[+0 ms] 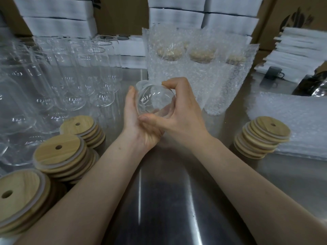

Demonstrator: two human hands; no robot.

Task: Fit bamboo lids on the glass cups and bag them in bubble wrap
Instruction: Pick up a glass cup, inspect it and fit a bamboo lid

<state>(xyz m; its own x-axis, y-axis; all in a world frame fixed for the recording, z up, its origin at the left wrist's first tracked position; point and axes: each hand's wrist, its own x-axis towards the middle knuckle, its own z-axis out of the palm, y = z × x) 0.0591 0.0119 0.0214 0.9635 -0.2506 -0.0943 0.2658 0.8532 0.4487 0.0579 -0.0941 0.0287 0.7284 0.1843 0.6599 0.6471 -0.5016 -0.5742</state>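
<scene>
A clear glass cup point(152, 98) lies tilted between both hands above the metal table point(168, 200), with no lid on it. My left hand point(139, 128) cradles it from below and the left. My right hand point(180, 112) grips it from the right, thumb under and fingers curled over the top. Stacks of bamboo lids with straw holes stand at the left point(60, 154), near left point(19, 197), and behind them point(79, 125); another stack point(263, 135) stands at the right. Flat bubble wrap bags point(297, 124) lie at the right.
Many bare glass cups point(62, 82) crowd the left of the table. Bagged, lidded cups point(194, 68) stand upright behind my hands. White foam blocks point(60, 18) and cardboard boxes line the back. A dark object point(311, 85) sits at the far right.
</scene>
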